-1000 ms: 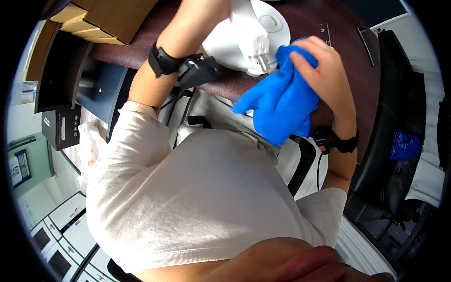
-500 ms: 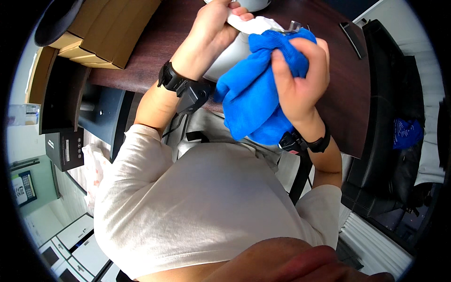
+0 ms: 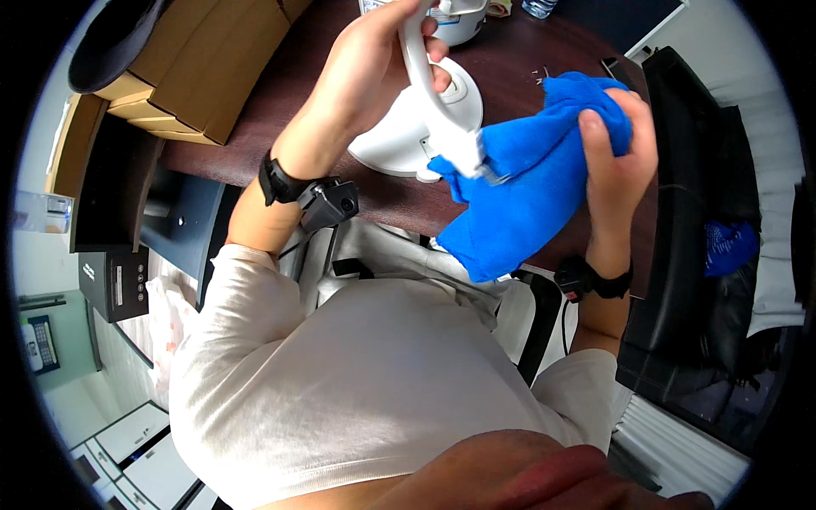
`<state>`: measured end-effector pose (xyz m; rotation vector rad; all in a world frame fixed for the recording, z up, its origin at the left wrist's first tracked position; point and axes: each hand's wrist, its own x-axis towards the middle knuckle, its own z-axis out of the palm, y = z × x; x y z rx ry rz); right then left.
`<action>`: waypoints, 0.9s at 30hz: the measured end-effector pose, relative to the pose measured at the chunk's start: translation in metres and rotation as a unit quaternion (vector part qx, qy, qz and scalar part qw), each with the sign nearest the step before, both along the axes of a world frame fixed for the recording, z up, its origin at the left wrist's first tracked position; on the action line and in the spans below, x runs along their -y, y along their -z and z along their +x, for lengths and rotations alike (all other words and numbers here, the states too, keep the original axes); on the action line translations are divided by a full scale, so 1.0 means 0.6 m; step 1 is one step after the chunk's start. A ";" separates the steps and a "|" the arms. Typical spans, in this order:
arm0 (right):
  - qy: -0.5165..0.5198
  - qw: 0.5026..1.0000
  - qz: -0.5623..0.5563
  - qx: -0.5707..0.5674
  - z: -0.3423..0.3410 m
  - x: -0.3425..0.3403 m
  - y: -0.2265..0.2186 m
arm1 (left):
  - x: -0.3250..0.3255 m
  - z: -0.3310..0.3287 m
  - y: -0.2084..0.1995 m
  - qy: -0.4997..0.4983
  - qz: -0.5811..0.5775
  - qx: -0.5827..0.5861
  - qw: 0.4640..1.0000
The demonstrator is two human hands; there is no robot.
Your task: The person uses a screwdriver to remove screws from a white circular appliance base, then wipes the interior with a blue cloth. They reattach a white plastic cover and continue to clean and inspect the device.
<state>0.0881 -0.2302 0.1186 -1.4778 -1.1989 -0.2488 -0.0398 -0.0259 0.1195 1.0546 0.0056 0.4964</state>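
My left hand [image 3: 361,76] is closed round a long, curved white piece [image 3: 435,115] with a small metal part at its lower end. What kind of thing it is, I cannot tell. My right hand [image 3: 620,157] grips a bunched blue cloth [image 3: 527,191] by its upper right corner, thumb over the fabric. The cloth hangs down to the left, and its left edge meets the metal end of the white piece. Beneath my left hand, a white appliance with a rounded base [image 3: 382,144] stands on the dark wooden table [image 3: 510,64], partly covered by the hand and the white piece.
Cardboard boxes [image 3: 208,59] are stacked on the table's left. At the far side are a white appliance [image 3: 459,30] and a clear bottle [image 3: 539,8]. A black couch [image 3: 688,229] runs along the right, with another blue cloth [image 3: 729,248] on it.
My right hand has moved right with the cloth, which is now more spread out. The white piece has swung to point downward, and more of the white base shows.
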 end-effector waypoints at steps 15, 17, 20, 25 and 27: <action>0.088 0.948 -0.140 0.273 -0.020 0.004 -0.052 | 0.062 -0.022 -0.011 -0.095 0.571 -0.023 0.815; 0.127 0.961 -0.120 0.213 0.032 0.013 -0.051 | 0.063 -0.028 -0.007 -0.095 0.573 -0.028 0.814; 0.112 0.983 -0.124 0.075 0.034 0.024 -0.049 | 0.063 -0.035 -0.012 -0.107 0.588 -0.017 0.802; 0.002 0.964 -0.055 0.259 -0.031 0.004 -0.055 | 0.061 -0.020 -0.001 -0.099 0.607 -0.059 0.786; 0.013 0.968 -0.111 0.225 -0.042 0.015 -0.069 | 0.063 -0.021 -0.009 -0.099 0.625 -0.075 0.771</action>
